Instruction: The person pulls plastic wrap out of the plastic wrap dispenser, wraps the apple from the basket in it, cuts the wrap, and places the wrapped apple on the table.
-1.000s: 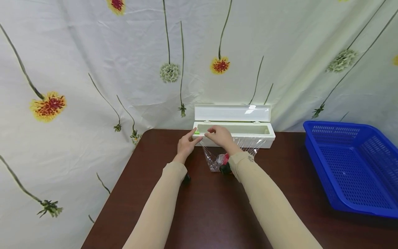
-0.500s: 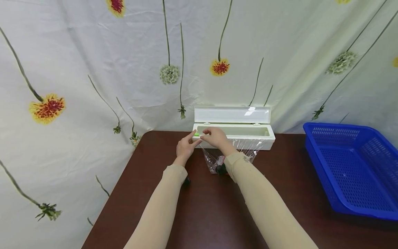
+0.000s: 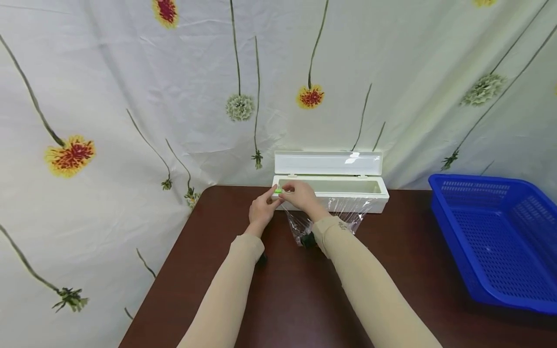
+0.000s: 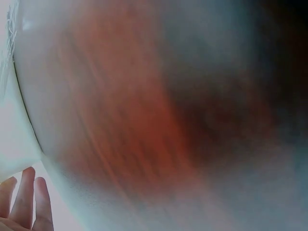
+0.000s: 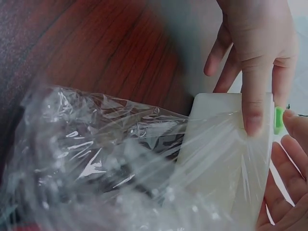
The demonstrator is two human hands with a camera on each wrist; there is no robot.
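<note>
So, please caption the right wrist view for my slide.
Left hand grips white box, clear film across its front; right hand touches green tab.

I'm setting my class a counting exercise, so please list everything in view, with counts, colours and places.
Box: 1, white, table's far side, lid raised
Plastic film: 1, clear, over box front
Green piece: 1, green, box's left end
Red patch: 1, red, by film, unidentifiable
Basket: 1, blue, right side
Table: 1, dark brown, beneath
Flowered cloth: 1, whitish, behind
Dark objects: 2, black, near cuffs, unclear
Sleeves: 2, beige, foreground
Left hand: 1, box's left end
Right hand: 1, at green piece
</note>
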